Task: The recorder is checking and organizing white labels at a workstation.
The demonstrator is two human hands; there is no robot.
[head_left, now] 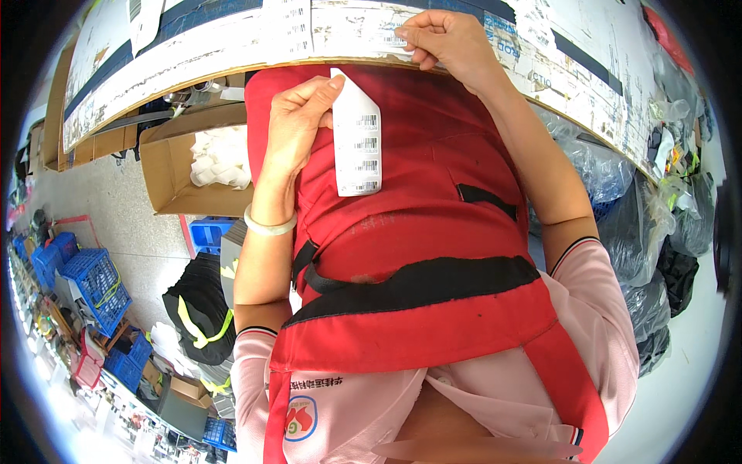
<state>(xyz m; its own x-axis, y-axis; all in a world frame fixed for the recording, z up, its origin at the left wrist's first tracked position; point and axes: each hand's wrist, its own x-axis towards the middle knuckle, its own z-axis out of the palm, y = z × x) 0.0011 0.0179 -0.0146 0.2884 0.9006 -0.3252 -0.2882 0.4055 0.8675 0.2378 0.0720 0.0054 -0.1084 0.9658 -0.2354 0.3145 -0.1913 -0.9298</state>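
Note:
My left hand (pixel 300 116) is closed, thumb and fingers pinching the upper end of a strip of barcode labels (pixel 358 147). The white strip hangs down in front of the red apron (pixel 433 170), its top corner folded over, with several small printed labels in a column. Over the table's near edge, my right hand (pixel 448 46) is closed in a pinch on a small barcode label (pixel 393 36). That label lies close against the pale tabletop; whether it touches the surface is hard to tell. Another strip of barcode labels (pixel 297 27) lies on the table between the two hands.
The worn white tabletop (pixel 209 39) has dark blue bands. Below it at left stands a cardboard box (pixel 171 182) with crumpled white paper strips (pixel 220 158). Blue crates (pixel 99 282) and a black stack tied with yellow-green strap (pixel 199 309) are farther left. Clear plastic bags (pixel 630 224) pile at right.

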